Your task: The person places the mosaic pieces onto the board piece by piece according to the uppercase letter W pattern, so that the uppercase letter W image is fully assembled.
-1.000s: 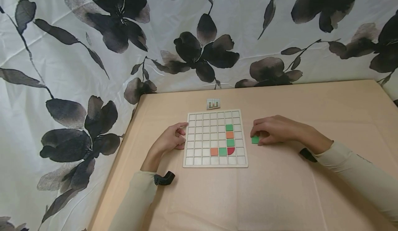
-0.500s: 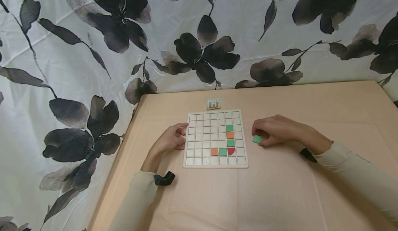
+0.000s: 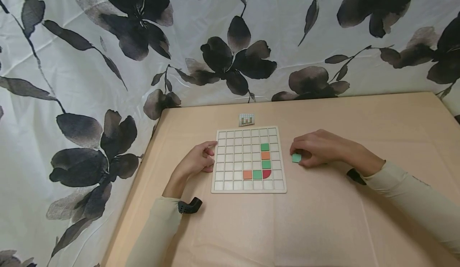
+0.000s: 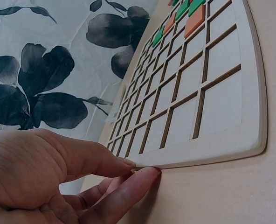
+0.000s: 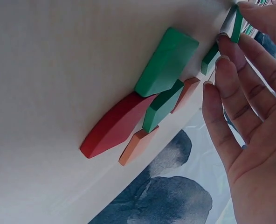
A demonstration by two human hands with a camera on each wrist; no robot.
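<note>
A pale grid board [image 3: 228, 177] lies on the table, with green, orange and red tiles set in its right half. At its left edge, my left hand [image 3: 195, 160] pinches the rim between thumb and fingers; the left wrist view has the thumb [image 4: 100, 158] at the board's corner. Right of the board, my right hand [image 3: 320, 149] holds a square green tile [image 3: 296, 158] at its fingertips. In the right wrist view this tile [image 5: 238, 27] stands on edge between thumb and fingers. The red quarter-round tile [image 3: 266, 174] sits at the bend of the row of tiles.
Loose tiles show on the table in the right wrist view: a thick green one [image 5: 166, 63], a red curved one [image 5: 117, 126] and several smaller green and orange ones. A small patterned card [image 3: 246, 119] stands behind the board. Floral cloth [image 3: 230, 67] hangs beyond the table.
The green tile has turned a little in my right fingers, and that hand has lifted slightly. My left hand and the board stay where they were.
</note>
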